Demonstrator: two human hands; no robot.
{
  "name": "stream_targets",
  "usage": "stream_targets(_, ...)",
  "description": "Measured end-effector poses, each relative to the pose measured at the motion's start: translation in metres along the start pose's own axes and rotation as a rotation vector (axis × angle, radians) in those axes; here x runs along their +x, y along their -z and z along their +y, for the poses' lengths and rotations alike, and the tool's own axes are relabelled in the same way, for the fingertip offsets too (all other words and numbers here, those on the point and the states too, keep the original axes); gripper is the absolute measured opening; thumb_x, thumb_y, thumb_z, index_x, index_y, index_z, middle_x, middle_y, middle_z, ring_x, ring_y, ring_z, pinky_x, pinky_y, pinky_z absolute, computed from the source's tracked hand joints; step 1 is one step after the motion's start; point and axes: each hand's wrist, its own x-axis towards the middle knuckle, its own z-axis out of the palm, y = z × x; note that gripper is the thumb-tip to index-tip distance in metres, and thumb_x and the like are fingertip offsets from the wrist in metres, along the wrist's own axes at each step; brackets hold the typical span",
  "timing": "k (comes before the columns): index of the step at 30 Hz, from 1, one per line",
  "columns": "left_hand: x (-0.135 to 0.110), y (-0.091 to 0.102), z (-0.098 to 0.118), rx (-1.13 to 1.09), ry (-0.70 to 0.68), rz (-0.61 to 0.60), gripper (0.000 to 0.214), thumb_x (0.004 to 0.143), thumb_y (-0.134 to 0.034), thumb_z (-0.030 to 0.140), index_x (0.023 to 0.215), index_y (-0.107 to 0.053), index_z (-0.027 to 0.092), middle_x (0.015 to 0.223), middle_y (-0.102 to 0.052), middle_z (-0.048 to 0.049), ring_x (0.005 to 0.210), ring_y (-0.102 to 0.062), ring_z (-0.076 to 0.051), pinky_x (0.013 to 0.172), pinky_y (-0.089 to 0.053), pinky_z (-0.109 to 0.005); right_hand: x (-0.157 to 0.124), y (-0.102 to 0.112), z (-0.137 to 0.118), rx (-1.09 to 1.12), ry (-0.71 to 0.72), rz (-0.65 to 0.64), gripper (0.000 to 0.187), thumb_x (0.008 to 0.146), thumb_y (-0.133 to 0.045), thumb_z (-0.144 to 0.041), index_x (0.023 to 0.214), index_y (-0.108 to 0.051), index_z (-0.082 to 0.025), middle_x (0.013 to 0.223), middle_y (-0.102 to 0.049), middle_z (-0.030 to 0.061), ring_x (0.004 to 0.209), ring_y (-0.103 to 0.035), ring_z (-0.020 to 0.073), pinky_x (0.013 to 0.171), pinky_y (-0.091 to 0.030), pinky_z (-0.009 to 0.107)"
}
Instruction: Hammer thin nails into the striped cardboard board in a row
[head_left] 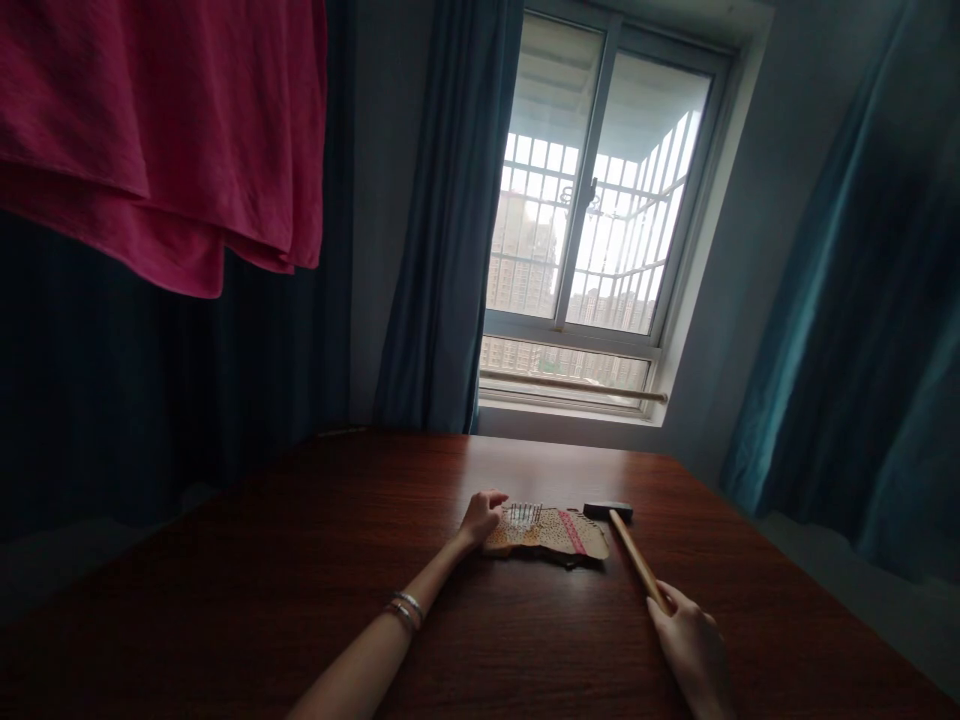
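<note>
A wooden board (pixel 551 530) lies on the table, its pale top covered with dark specks and crossed by a pink stripe. Several nails (pixel 526 514) stand upright in its left half. At the board's left end is my left hand (pixel 484 517), fingers bent and drawn together; whatever they may hold is too small to make out. My right hand (pixel 686 630) is wrapped round the lower end of a hammer's wooden handle. The dark head of this hammer (pixel 637 555) is just beyond the board's right end, low over the table or on it; I cannot tell which.
The brown, glossy wooden table (pixel 300 570) stretches to the wall below a barred window (pixel 577 200). Blue curtains (pixel 442 230) hang at both sides. A pink cloth (pixel 180 130) hangs at the upper left. A rod (pixel 570 385) crosses the window's lower part.
</note>
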Motion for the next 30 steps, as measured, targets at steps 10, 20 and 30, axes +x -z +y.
stream_targets(10,0.009,0.022,-0.009,-0.144,0.182,0.276,0.028,0.067,-0.046,0.007,0.084,-0.068,0.01,0.085,-0.069,-0.0082,0.081,-0.063,-0.016,0.074,-0.049,-0.025,-0.005,-0.007,-0.001,-0.012,0.05,0.034,0.041,0.078,-0.037,-0.037,0.11,-0.059,-0.022,0.091,-0.07,0.0078,0.082,-0.065,0.0236,0.07,-0.045,0.03)
stream_targets(20,-0.024,0.036,-0.001,0.083,0.137,0.017,0.026,0.069,-0.055,0.018,0.091,-0.066,0.01,0.089,-0.067,-0.0085,0.081,-0.061,-0.018,0.073,-0.047,-0.026,-0.012,-0.011,0.002,-0.057,0.186,0.123,0.039,0.08,-0.04,-0.03,0.11,-0.058,-0.012,0.104,-0.064,0.0129,0.096,-0.056,0.024,0.086,-0.04,0.031)
stream_targets(30,-0.046,0.058,0.043,0.309,-0.207,-0.348,0.056,0.061,-0.067,0.049,0.106,-0.061,0.016,0.112,-0.055,-0.01,0.09,-0.055,-0.02,0.08,-0.042,-0.026,-0.008,0.003,-0.06,-0.069,0.525,0.151,0.035,0.08,-0.041,-0.027,0.107,-0.06,-0.015,0.119,-0.053,0.0121,0.114,-0.043,0.0232,0.098,-0.032,0.031)
